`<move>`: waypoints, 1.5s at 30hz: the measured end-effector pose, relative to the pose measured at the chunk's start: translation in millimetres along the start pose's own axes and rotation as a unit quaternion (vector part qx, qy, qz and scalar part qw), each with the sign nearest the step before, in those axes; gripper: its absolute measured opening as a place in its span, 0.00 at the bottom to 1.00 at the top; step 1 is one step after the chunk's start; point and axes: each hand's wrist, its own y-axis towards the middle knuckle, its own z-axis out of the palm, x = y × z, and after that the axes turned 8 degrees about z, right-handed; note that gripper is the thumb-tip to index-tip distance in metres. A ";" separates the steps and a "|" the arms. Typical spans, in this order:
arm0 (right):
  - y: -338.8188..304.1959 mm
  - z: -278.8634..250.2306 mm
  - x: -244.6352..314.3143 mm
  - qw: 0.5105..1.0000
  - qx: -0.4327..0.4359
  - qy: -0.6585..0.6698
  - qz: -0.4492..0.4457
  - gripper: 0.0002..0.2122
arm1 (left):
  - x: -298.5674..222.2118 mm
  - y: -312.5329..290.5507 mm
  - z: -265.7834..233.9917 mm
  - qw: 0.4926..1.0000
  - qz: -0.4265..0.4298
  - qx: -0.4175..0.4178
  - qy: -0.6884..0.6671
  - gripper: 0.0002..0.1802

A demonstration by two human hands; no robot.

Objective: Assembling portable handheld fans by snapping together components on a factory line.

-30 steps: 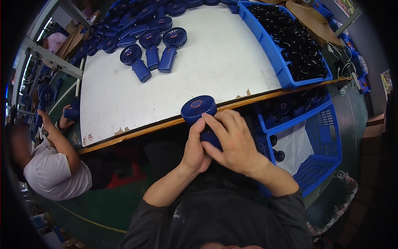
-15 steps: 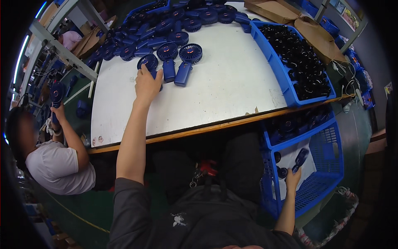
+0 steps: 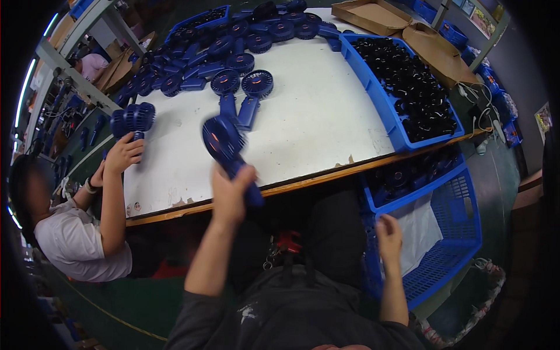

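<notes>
While gripping a blue fan (image 3: 223, 140) in the left hand (image 3: 228, 197), with fingers wrapped round its handle, held it tilted over the near edge of the bench (image 3: 315, 116). Had the right hand (image 3: 389, 242) over the blue crate (image 3: 452, 230), apparently bare, with fingers loosely curled and not pressed together. Seemed to be at the pick-up step, next needing to steady the fan and bring both hands together, without knocking two other fans (image 3: 257, 84) nearby.
</notes>
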 end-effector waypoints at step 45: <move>-2.4 114.2 206.3 0.885 0.222 -0.007 -0.409 0.15 | -6.0 -47.9 39.5 0.948 -0.177 0.107 -0.243 0.21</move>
